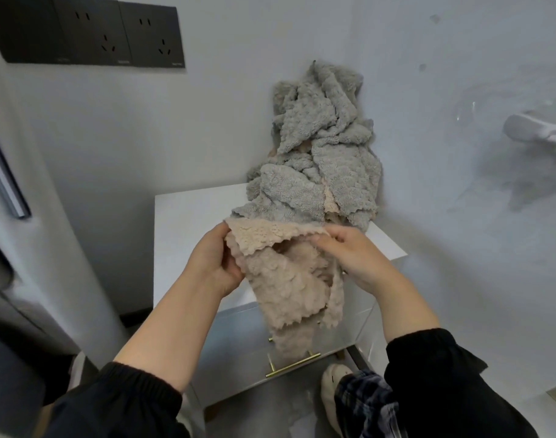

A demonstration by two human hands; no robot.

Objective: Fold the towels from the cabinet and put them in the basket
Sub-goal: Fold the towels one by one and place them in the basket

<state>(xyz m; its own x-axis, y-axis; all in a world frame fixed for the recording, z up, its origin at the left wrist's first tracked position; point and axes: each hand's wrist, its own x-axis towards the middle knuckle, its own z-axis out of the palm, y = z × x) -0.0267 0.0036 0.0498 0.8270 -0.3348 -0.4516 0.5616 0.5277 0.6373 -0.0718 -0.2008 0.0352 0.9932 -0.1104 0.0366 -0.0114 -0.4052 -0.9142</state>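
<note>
A beige fluffy towel hangs crumpled in front of me over the cabinet's front. My left hand grips its upper left edge and my right hand pinches its upper right edge. Behind it, a heap of grey towels with some beige showing through leans against the wall on top of the white cabinet. No basket is in view.
A drawer with a brass handle stands open below the cabinet top. My slippered foot is beside it. Black wall sockets sit at upper left, and a white fixture sticks out of the wall at right.
</note>
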